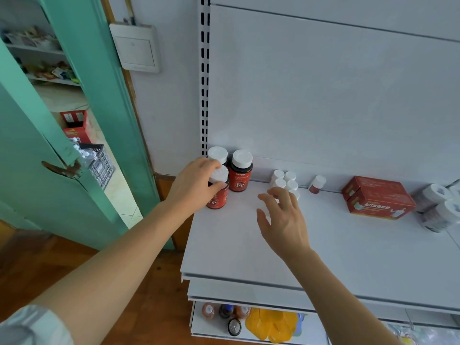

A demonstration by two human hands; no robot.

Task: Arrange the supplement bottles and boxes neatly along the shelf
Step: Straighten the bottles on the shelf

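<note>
Fe bottle [216, 195], red label w/ ribbed white cap, stands at shelf [249, 245] front-left corner. Left hand [196, 181] grasps its cap from above, prob. squaring it w/ two matching bottles [240, 171] behind. Right hand [283, 217] hovers spread, holding nothing, just before small white bottles [283, 180]. Next, likely: gather those into line. Red box [377, 197], glossy card, sits well right.

The left hand [196, 180] hides part of the front bottle [217, 192].

Soft even daylight, faint shadows, wide-angle edge bending.
</note>
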